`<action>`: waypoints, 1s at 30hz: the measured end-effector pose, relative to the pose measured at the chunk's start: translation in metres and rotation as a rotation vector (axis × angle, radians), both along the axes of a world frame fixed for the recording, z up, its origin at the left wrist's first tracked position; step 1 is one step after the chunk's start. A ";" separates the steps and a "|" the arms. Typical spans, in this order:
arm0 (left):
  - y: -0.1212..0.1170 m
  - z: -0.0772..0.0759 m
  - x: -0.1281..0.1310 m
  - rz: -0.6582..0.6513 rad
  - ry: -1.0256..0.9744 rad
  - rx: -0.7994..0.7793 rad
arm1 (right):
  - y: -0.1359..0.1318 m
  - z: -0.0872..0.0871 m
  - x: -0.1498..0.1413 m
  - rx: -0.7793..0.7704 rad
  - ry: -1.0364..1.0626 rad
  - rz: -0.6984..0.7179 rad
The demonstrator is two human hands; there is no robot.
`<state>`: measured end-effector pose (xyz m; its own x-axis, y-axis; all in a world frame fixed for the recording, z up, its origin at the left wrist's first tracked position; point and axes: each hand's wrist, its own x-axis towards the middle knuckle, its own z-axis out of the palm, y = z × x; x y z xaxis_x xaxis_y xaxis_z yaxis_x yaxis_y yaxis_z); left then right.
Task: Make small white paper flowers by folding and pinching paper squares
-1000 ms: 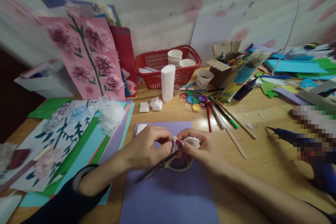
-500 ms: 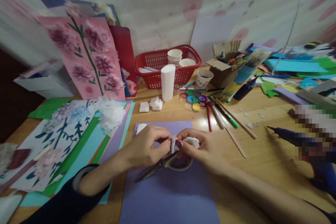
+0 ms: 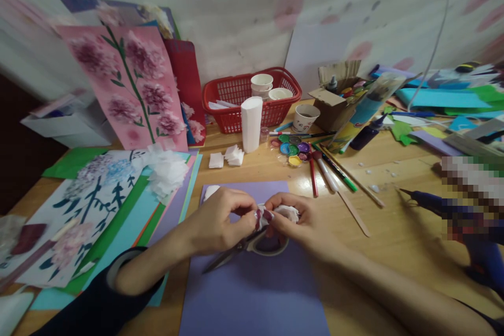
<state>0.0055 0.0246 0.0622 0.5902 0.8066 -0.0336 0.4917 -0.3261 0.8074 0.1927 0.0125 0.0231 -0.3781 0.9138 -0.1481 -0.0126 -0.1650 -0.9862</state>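
Both hands meet above a purple sheet of paper [image 3: 252, 294]. My left hand [image 3: 226, 218] pinches one end of a crumpled white tissue [image 3: 290, 213] between thumb and forefinger. My right hand [image 3: 299, 223] grips the same tissue, its bunched part puffing out between the fingers; the thumbnails nearly touch. Beneath the hands lies a pair of scissors [image 3: 226, 258], blades towards the lower left, one handle loop showing. A further white piece [image 3: 211, 191] rests at the sheet's upper left corner, partly behind my left hand.
Behind the sheet stand a white tissue roll [image 3: 252, 125], small tissue squares [image 3: 234, 156] and a red basket [image 3: 230, 122] with paper cups. Paint pots [image 3: 293, 149] and brushes [image 3: 325, 173] lie to the right, a glue gun [image 3: 433, 205] farther right. Flower pictures [image 3: 98, 210] cover the left.
Both hands stay in place over the scissors. Only the thumbs and fingertips shift slightly as they work the pinched tissue.
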 end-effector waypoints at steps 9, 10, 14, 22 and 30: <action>-0.002 -0.002 0.002 0.050 0.064 0.017 | -0.001 -0.002 0.001 0.030 -0.023 0.014; -0.002 -0.002 0.002 0.053 0.070 0.017 | -0.001 -0.002 0.001 0.026 -0.027 0.017; -0.002 -0.003 0.003 0.058 0.108 0.044 | 0.000 -0.003 0.001 0.055 -0.035 0.035; 0.003 -0.002 0.000 0.090 0.070 0.038 | 0.001 -0.004 0.002 0.001 0.002 -0.026; 0.014 0.008 -0.010 0.247 -0.070 0.147 | 0.003 -0.012 0.003 0.009 0.115 -0.149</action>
